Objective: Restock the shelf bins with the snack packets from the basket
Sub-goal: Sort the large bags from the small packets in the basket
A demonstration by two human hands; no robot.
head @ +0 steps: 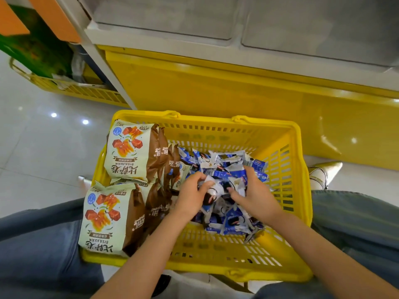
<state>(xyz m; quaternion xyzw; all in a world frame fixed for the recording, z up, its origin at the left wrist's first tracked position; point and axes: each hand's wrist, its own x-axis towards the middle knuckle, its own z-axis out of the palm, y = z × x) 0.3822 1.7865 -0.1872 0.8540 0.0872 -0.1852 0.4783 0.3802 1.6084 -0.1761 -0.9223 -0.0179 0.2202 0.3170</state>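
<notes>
A yellow plastic basket [287, 190] stands on the floor between my knees. Its right half holds a heap of several small blue-and-white snack packets [224, 169]. Its left half holds large green-and-brown snack bags [127, 152] standing in two rows. My left hand [192, 195] is down in the heap with its fingers curled round white and blue packets. My right hand [252, 190] grips more of the small packets beside it. Clear plastic shelf bins [168, 16] sit above, at the top of the view.
A yellow shelf base panel [216, 87] rises right behind the basket. Another yellow basket [71, 89] with a green bag stands at the far left on the glossy tiled floor [43, 137]. My shoe [323, 171] is right of the basket.
</notes>
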